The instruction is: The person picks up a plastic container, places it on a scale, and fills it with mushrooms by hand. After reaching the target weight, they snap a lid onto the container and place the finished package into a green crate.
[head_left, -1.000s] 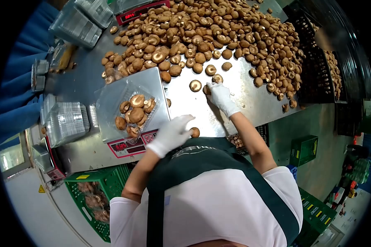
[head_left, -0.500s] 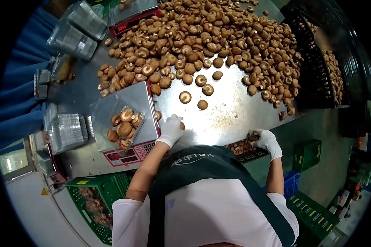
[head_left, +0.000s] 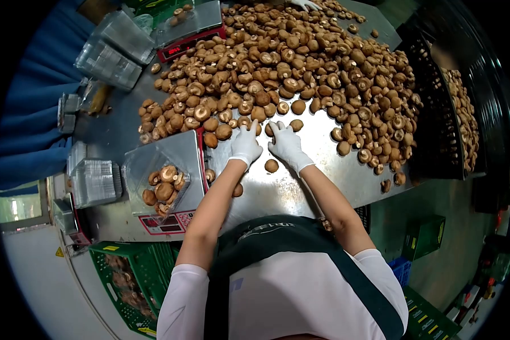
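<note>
Both my hands wear white gloves and reach forward over the metal table. My left hand (head_left: 246, 146) has its fingers stretched out at the near edge of the shiitake mushroom pile (head_left: 300, 62), touching a mushroom there. Just to its right, my right hand (head_left: 289, 147) is spread, its fingertips against another shiitake mushroom (head_left: 269, 130). Between my wrists lies a single mushroom (head_left: 271, 165), and one more (head_left: 237, 190) sits beside my left forearm. A clear plastic tray with several mushrooms (head_left: 164, 191) rests on the scale (head_left: 199, 195) at left.
Stacked clear trays (head_left: 96, 182) stand left of the scale. A second scale (head_left: 190, 42) is at the back left. A black crate (head_left: 436, 113) of mushrooms borders the right side. Another person's gloved hand (head_left: 306, 4) shows at the far edge. Green crates (head_left: 131, 283) are below left.
My left hand has moved forward from beside the scale, leaving a mushroom behind. My right hand has left the dark crate at the table's front edge and come to the pile.
</note>
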Available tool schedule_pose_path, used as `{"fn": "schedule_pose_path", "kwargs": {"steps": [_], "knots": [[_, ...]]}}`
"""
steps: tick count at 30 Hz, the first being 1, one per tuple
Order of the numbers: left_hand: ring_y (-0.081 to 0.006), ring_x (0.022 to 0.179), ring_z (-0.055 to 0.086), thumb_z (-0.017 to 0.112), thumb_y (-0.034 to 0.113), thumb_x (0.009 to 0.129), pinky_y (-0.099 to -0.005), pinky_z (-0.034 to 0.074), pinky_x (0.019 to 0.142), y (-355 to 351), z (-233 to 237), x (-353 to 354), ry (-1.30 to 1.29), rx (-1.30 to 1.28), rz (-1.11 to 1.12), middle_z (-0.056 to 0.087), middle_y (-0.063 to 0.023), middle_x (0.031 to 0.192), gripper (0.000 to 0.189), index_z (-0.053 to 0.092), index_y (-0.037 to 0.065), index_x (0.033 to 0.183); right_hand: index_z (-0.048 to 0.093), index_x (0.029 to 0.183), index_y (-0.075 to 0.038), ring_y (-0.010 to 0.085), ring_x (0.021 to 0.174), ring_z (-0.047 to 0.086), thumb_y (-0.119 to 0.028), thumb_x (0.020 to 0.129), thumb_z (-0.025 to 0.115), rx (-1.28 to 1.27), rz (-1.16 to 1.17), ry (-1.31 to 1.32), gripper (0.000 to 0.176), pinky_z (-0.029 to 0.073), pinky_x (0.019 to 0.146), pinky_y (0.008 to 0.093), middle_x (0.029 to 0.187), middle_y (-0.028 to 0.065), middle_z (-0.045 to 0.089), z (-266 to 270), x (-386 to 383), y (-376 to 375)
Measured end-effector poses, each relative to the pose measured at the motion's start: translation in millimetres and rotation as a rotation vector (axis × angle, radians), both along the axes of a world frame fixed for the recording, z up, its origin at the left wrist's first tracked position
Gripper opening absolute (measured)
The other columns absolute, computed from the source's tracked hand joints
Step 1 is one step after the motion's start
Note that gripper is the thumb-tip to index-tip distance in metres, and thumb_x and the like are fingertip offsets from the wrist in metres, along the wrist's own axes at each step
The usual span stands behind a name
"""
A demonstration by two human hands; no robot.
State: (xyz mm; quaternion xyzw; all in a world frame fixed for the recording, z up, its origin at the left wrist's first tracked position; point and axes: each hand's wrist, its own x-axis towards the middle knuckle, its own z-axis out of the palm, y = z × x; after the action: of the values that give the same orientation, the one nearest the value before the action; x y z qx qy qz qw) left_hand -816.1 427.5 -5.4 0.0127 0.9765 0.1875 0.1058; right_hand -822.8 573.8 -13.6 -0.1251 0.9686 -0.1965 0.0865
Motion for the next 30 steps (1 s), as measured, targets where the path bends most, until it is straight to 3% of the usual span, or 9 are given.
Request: {"fn": "schedule_pose_path", "kwargs": {"steps": [3, 6, 9, 11, 17, 19, 23, 26, 30], "knots": [[-0.0387, 0.092, 0.06, 0.06, 0.011, 0.071, -0.0456, 0.05, 0.073, 6, -7, -11, 0.058, -0.044, 0.048, 0.049, -0.0201, 0.112, 0.047, 0.047, 0.016, 0.115, 0.055, 0.111, -0.011, 0.0332, 0.096, 0.056, -0.022, 0.071, 0.063, -0.131, -0.031, 0.086, 0.042, 0.049, 0.077, 0.0439, 0.108, 0.0129, 0.057, -11, -9, 0], [-0.0379, 0.094, 0.059, 0.059, 0.014, 0.073, -0.0463, 0.05, 0.076, -2, -28, -3, 0.075, 0.072, 0.016, 0.048, -0.0164, 0.12, 0.04, 0.05, 0.014, 0.112, 0.061, 0.105, -0.006, 0.0264, 0.086, 0.064, -0.017, 0.071, 0.062, -0.525, -0.175, 0.091, 0.036, 0.051, 0.078, 0.0333, 0.095, 0.0138, 0.065, -23, 8, 5], [-0.0373, 0.092, 0.057, 0.059, 0.019, 0.074, -0.0445, 0.049, 0.077, -4, -3, 30, 0.026, 0.305, 0.101, 0.051, -0.0149, 0.109, 0.042, 0.049, 0.015, 0.114, 0.059, 0.11, -0.001, 0.021, 0.086, 0.064, -0.01, 0.083, 0.058, -1.189, -0.442, -0.616, 0.029, 0.051, 0.071, 0.0277, 0.093, 0.0129, 0.066, -6, 28, 16], [-0.0366, 0.092, 0.057, 0.058, 0.019, 0.074, -0.0415, 0.049, 0.078, -12, 35, 62, 0.086, 0.496, 0.128, 0.053, -0.0149, 0.106, 0.041, 0.051, 0.014, 0.113, 0.055, 0.115, 0.003, 0.0196, 0.083, 0.063, -0.007, 0.087, 0.056, -1.371, -0.442, -0.659, 0.029, 0.053, 0.072, 0.0277, 0.1, 0.0159, 0.062, 12, 37, 23], [-0.0259, 0.096, 0.057, 0.063, 0.004, 0.07, -0.0323, 0.047, 0.083, -82, 133, 138, 0.401, 0.509, 0.322, 0.054, -0.0122, 0.109, 0.044, 0.052, 0.007, 0.113, 0.055, 0.119, 0.0, 0.0043, 0.061, 0.046, -0.012, 0.087, 0.057, -1.131, -0.075, -0.62, 0.035, 0.036, 0.052, 0.0185, 0.081, -0.0002, 0.057, 91, 47, -26], [-0.0259, 0.099, 0.056, 0.061, 0.001, 0.071, -0.0328, 0.046, 0.087, -119, 149, 154, 0.67, 0.383, 0.37, 0.053, -0.0136, 0.112, 0.045, 0.051, 0.004, 0.115, 0.057, 0.117, -0.005, 0.0114, 0.079, 0.059, -0.015, 0.087, 0.058, -0.957, 0.076, -0.729, 0.032, 0.048, 0.07, 0.0242, 0.093, 0.0044, 0.063, 117, 45, -56], [-0.0335, 0.115, 0.048, 0.063, 0.004, 0.072, -0.0385, 0.04, 0.097, -175, 144, 174, 0.722, 0.337, 0.511, 0.046, -0.0189, 0.125, 0.054, 0.047, 0.002, 0.123, 0.055, 0.118, -0.004, 0.0245, 0.092, 0.061, -0.02, 0.084, 0.06, -0.974, 0.506, -0.102, 0.038, 0.049, 0.079, 0.0305, 0.109, 0.0143, 0.061, 140, 51, -152], [-0.0359, 0.124, 0.04, 0.065, 0.023, 0.081, -0.0401, 0.033, 0.104, -201, 110, 172, 0.527, 0.115, 0.421, 0.038, -0.0214, 0.137, 0.056, 0.045, 0.004, 0.13, 0.051, 0.124, -0.004, 0.0375, 0.123, 0.042, -0.037, 0.087, 0.055, -0.386, 0.71, 0.212, 0.05, 0.039, 0.099, 0.0428, 0.131, 0.0255, 0.044, 124, 51, -205], [-0.0334, 0.126, 0.041, 0.058, 0.023, 0.088, -0.0397, 0.033, 0.104, -226, 114, 173, 0.682, 0.371, 0.49, 0.04, -0.0208, 0.137, 0.046, 0.048, 0.002, 0.128, 0.046, 0.131, -0.004, 0.0403, 0.123, 0.04, -0.038, 0.089, 0.051, -0.581, 0.631, 0.044, 0.054, 0.034, 0.103, 0.0437, 0.135, 0.0259, 0.04, 102, 46, -214]]}}
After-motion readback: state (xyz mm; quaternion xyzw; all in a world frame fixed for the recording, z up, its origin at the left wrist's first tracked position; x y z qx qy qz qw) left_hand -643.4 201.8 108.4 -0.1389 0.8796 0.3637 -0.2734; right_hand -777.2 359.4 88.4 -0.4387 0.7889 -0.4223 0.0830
